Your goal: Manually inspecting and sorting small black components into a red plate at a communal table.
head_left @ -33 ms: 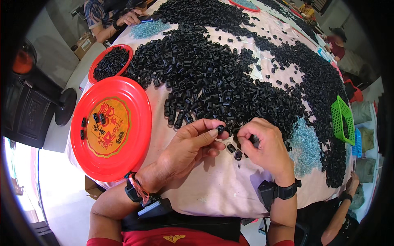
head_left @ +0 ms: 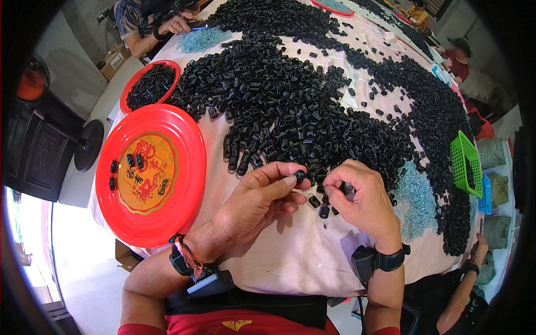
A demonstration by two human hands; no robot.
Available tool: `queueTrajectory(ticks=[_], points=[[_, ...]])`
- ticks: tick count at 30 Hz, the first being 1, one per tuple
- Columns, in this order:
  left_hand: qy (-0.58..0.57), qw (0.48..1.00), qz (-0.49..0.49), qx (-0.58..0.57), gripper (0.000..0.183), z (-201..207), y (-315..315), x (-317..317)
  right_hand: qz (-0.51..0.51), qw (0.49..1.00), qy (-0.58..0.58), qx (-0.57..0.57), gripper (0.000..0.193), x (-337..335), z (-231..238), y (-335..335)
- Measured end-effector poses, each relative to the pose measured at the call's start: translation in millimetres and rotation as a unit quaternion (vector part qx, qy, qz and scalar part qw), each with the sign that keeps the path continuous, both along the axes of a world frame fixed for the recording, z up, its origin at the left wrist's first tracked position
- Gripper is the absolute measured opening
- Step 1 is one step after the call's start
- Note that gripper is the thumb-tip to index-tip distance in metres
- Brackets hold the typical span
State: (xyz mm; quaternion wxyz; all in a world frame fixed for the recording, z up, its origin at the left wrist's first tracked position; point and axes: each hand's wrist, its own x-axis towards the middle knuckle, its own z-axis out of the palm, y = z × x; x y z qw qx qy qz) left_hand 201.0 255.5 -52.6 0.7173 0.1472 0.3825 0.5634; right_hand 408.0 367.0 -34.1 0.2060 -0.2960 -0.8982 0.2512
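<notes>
My left hand [head_left: 258, 194] pinches a small black plastic piece [head_left: 300, 176] between thumb and forefinger, its rounded end showing. My right hand [head_left: 360, 195] is closed in a pinch just to the right of it, thumb against forefinger. Whatever lies between those fingertips is too small or hidden to name. Below and between the hands, a few loose black pieces [head_left: 324, 211] rest on the pale pink cloth [head_left: 301, 257]. Beyond my fingers spreads a big heap of similar hollow black pieces [head_left: 279, 106]. Close by my right wrist is a pile of tiny pale blue pieces [head_left: 416, 206].
At left lies a red plate [head_left: 192, 184] with several black pieces on it. A smaller red dish [head_left: 177, 71] behind it holds thin black parts. On the right stands a green basket [head_left: 462, 162]. Co-workers sit around the table; one person's hand [head_left: 176, 25] is at the far left.
</notes>
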Motion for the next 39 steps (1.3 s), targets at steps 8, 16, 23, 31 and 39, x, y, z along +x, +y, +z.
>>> queueTrajectory(ticks=[8,16,23,31,39], points=[[0.016,1.000,0.007,-0.006,0.023,3,1,1,-0.029,0.994,0.013,0.101,0.022,-16,-10,-7],[0.023,1.000,-0.013,0.005,0.023,-2,1,1,-0.006,0.995,0.019,0.094,0.020,-17,-12,-6],[0.027,1.000,-0.015,-0.001,0.022,1,-1,2,0.002,0.996,0.084,-0.002,0.016,-15,-10,-6],[0.068,0.997,-0.027,0.038,0.020,-1,-2,7,-0.009,0.979,0.149,-0.142,0.013,-12,-7,-14],[0.099,0.993,-0.027,0.052,0.022,-3,-1,8,0.052,0.986,0.148,-0.051,0.022,-14,-7,-11]])
